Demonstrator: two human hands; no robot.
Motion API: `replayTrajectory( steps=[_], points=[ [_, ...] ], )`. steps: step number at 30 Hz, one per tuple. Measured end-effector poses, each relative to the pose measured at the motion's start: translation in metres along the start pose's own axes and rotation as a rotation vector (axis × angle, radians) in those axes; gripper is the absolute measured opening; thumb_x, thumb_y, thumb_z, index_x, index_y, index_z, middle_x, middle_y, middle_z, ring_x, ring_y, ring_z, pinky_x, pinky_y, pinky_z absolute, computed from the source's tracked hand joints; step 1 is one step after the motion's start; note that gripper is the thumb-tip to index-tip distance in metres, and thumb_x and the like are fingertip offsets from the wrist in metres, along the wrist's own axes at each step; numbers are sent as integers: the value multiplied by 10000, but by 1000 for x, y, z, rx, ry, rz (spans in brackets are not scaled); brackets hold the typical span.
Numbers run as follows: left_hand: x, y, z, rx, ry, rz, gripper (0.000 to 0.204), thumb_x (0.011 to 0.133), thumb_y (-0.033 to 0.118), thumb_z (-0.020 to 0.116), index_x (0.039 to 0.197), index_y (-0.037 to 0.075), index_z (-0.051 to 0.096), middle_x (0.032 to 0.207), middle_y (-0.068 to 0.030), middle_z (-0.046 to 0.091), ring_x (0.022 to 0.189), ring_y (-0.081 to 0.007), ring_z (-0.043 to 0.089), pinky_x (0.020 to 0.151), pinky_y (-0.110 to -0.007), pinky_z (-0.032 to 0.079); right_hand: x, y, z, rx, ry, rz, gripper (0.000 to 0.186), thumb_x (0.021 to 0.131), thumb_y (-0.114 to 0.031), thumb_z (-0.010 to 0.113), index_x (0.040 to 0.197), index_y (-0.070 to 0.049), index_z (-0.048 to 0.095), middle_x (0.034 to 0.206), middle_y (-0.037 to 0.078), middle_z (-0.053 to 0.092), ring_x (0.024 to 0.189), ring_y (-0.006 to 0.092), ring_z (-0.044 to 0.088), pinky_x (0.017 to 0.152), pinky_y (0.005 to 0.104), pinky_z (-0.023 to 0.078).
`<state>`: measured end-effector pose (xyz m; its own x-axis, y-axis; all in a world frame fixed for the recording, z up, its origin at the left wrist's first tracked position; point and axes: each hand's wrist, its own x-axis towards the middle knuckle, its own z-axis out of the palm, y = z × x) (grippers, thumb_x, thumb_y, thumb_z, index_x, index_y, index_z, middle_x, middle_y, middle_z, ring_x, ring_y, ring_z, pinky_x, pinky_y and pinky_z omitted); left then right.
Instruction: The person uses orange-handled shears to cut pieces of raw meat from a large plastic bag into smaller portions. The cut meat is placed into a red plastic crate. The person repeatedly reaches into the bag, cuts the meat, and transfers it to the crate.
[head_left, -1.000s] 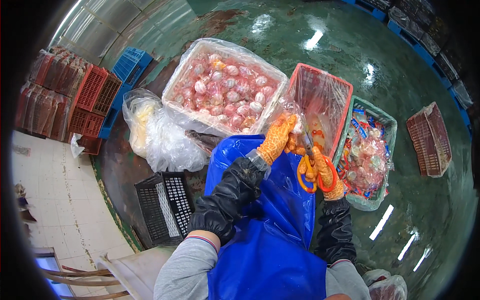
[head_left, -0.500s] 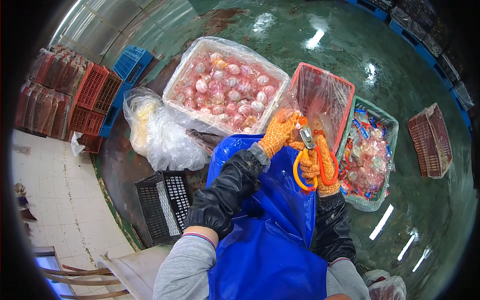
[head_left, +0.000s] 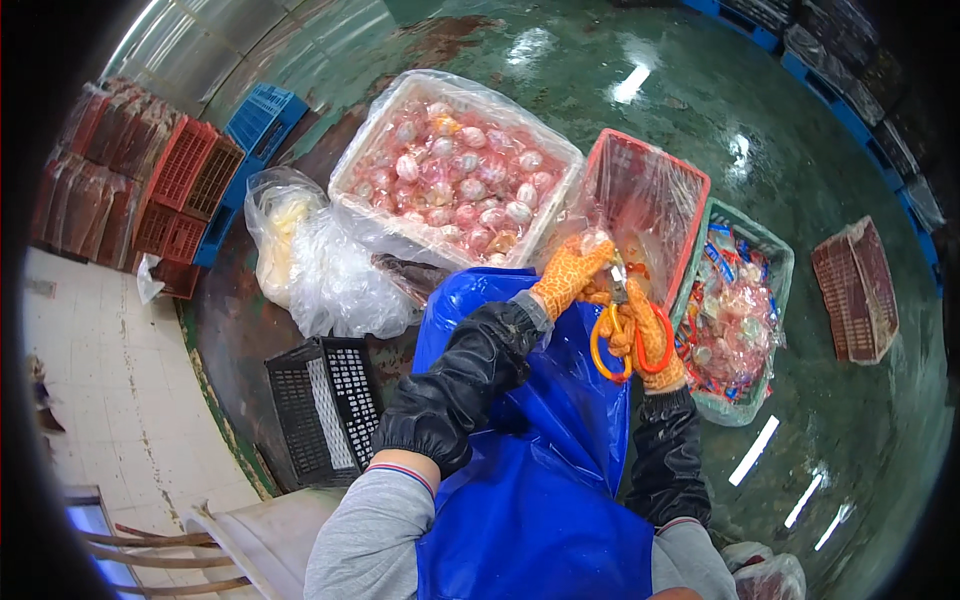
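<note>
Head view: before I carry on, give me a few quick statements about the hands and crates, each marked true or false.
1. The right hand holds scissors with orange loop handles. True.
2. The left hand is bare. False: it wears an orange patterned glove.
3. The green crate stands to the right of the red crate. True.
4. The black crate is on the person's right. False: it is on the person's left.
5. The white crate holds many round, pale and pink pieces. True.
6. The person's apron is yellow. False: it is blue.
</note>
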<state>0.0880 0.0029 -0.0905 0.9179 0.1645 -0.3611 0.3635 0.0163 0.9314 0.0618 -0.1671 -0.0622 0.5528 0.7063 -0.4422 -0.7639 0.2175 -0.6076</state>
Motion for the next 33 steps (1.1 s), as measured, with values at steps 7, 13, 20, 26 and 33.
replayTrajectory(
  steps=[7, 13, 20, 26, 33],
  points=[
    [-28, 33, -40, 151, 84, 150, 572, 777, 447, 630, 1100, 1, 476, 941, -154, 549, 774, -194, 558, 654, -310, 472, -26, 17, -25, 467, 182, -572, 294, 892, -204, 491, 1087, 13, 521, 857, 124, 575, 661, 135, 546, 525, 217, 442],
    [-5, 24, -159, 807, 562, 316, 609, 735, 405, 628, 1150, -5, 452, 1140, -236, 462, 1085, -362, 434, 923, -423, 341, -42, 65, -99, -685, 415, -725, 206, 870, -20, 461, 1076, -17, 468, 1128, 194, 512, 862, 216, 553, 750, 306, 485],
    [58, 29, -281, 1078, 793, 237, 631, 714, 343, 638, 1192, 1, 410, 1148, -204, 465, 1074, -359, 443, 900, -443, 373, -43, 69, -77, -372, 403, -479, 283, 887, -98, 464, 1151, 2, 452, 1043, 197, 545, 835, 207, 552, 727, 285, 472],
    [60, 15, -275, 1322, 635, 113, 591, 655, 283, 679, 1162, 68, 464, 1071, -169, 523, 1023, -300, 511, 807, -425, 442, -8, 63, -58, -137, 430, -394, 425, 855, -200, 516, 1212, 14, 431, 973, 161, 552, 781, 181, 517, 705, 273, 429],
    [20, 11, -238, -153, 660, 349, 521, 694, 267, 733, 1110, 97, 471, 1004, -90, 557, 719, -195, 586, 582, -288, 496, -6, 51, -12, 55, 335, -309, 385, 897, -199, 468, 1208, 26, 442, 951, 156, 569, 779, 164, 549, 676, 247, 466]
  ],
)
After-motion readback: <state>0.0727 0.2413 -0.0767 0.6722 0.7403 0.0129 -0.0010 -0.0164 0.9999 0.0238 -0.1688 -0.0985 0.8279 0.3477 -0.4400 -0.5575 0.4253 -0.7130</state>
